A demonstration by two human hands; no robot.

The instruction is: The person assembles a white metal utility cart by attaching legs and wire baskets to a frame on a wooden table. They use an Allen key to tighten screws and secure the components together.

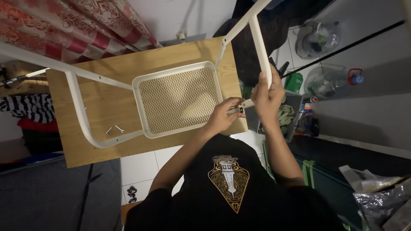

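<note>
Right hand (269, 96) grips a cream metal tube (260, 40) at centre right; left hand (222, 115) pinches a small fitting (240, 110) at its lower end. Wooden board (107, 102) at centre already carries frame (79, 107) and mesh basket (179, 100); this leg looks unfastened. Small wrench (119, 128) and hex key (108, 131) lie lower left.

A red patterned curtain (85, 21), striped cloth (25, 107) and clear plastic bottles (329, 81) lie around.

On the wooden board (107, 102) we see the mesh tray (179, 100) lying between two frame tubes. A small wrench (119, 128) and hex key (108, 131) lie left of the tray. Right of the board, our right hand (268, 96) wraps a frame tube (259, 42); our left hand (224, 114) touches its lower end, above a bin (291, 115).
</note>
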